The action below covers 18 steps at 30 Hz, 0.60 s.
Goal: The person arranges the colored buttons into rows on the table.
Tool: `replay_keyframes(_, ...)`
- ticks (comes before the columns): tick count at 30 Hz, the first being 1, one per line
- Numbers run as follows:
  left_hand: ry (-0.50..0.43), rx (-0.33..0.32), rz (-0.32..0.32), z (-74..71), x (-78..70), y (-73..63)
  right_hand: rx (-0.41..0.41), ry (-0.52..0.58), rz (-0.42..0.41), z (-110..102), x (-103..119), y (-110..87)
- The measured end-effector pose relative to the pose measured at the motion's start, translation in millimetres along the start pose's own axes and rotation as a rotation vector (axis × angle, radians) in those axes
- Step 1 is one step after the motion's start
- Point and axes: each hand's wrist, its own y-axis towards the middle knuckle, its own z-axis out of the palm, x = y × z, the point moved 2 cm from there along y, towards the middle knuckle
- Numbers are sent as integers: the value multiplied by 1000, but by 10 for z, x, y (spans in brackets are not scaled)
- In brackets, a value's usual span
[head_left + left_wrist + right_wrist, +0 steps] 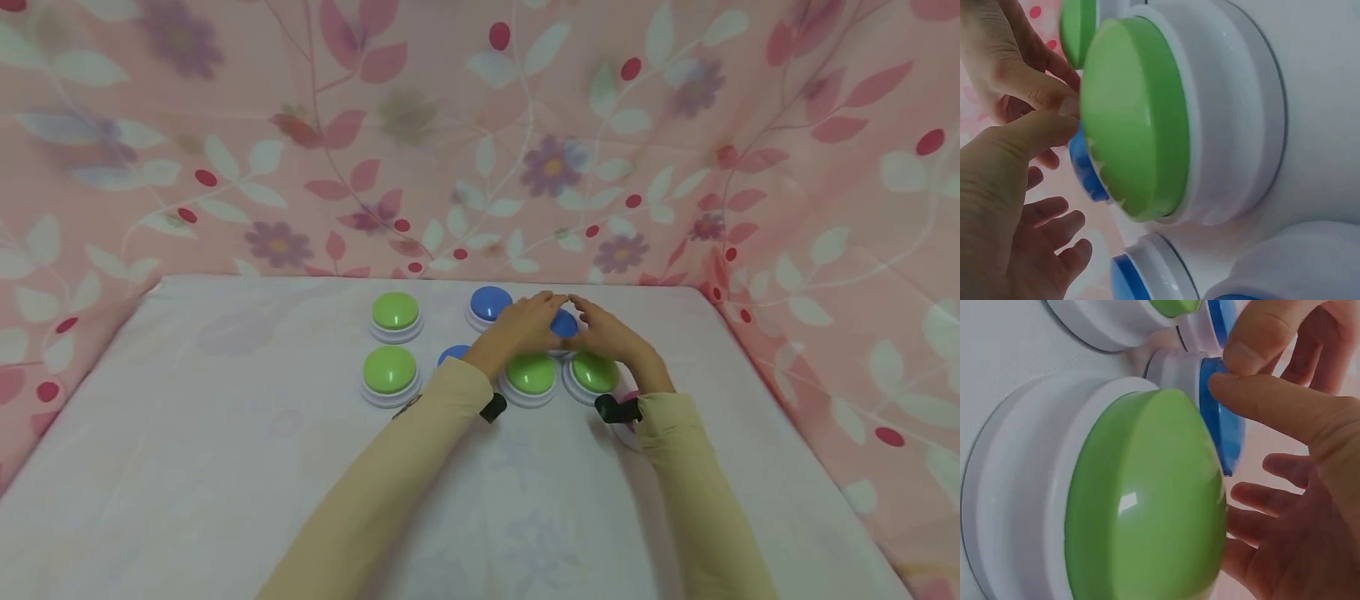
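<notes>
Both hands arch around a blue dome push button (564,323) on a white base. My left hand (525,325) is at its left, my right hand (611,335) at its right. In the head view the fingertips of the two hands come close together beyond the dome. The thumb tips meet right at the blue dome (1221,419) in the right wrist view. The other fingers are loosely bent and spread, with nothing gripped. Just below the hands sit two green push buttons, one (531,373) by the left wrist and one (594,372) by the right.
Farther left stand two more green buttons (395,311) (389,370). A blue button (491,304) is behind the left hand, and another (453,353) is partly hidden by the left forearm. The right wrist mostly covers a pinkish-red button (628,437). Floral cloth (450,167) walls the white table (225,417).
</notes>
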Motion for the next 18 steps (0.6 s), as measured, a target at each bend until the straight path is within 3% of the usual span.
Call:
replay_keyframes(4, 27, 29, -19, 64, 72, 42, 43, 58, 31, 68, -40, 62)
replay_keyframes(18, 0, 66, -14, 134, 123, 71, 19, -38, -1, 152, -44, 120)
